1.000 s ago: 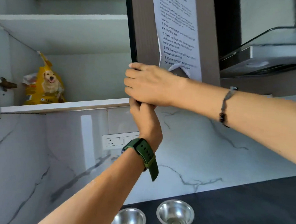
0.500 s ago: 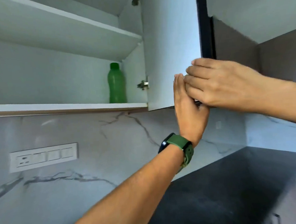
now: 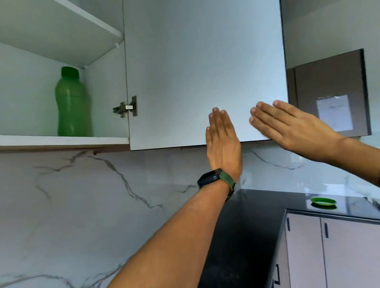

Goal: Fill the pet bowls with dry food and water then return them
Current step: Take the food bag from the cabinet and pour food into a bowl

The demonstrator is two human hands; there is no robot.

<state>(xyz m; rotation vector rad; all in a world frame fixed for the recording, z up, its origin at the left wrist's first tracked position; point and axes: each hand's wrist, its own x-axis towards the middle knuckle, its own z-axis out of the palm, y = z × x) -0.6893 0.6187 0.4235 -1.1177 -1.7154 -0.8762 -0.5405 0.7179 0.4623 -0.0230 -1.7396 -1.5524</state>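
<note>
A green plastic bottle (image 3: 73, 102) stands upright on the lower shelf (image 3: 55, 141) of the open wall cabinet, near its right wall. The cabinet door (image 3: 204, 65) is swung wide open, its pale inner face toward me. My left hand (image 3: 223, 144), with a green-strapped watch on the wrist, lies flat with straight fingers against the door's lower edge. My right hand (image 3: 288, 124) is flat too, fingers straight, at the door's lower right corner. The pet bowls and the food bag are out of view.
A black countertop (image 3: 252, 229) runs below along a marble-patterned wall. A small green dish (image 3: 323, 202) sits on the counter at right. Lower cabinet doors (image 3: 338, 252) are at bottom right. A brown cabinet with a taped paper (image 3: 334, 112) hangs further right.
The door has swung further open to the right. Both hands, which gripped its edge, now lie flat on it. My view has turned right; bowls and food bag dropped out.
</note>
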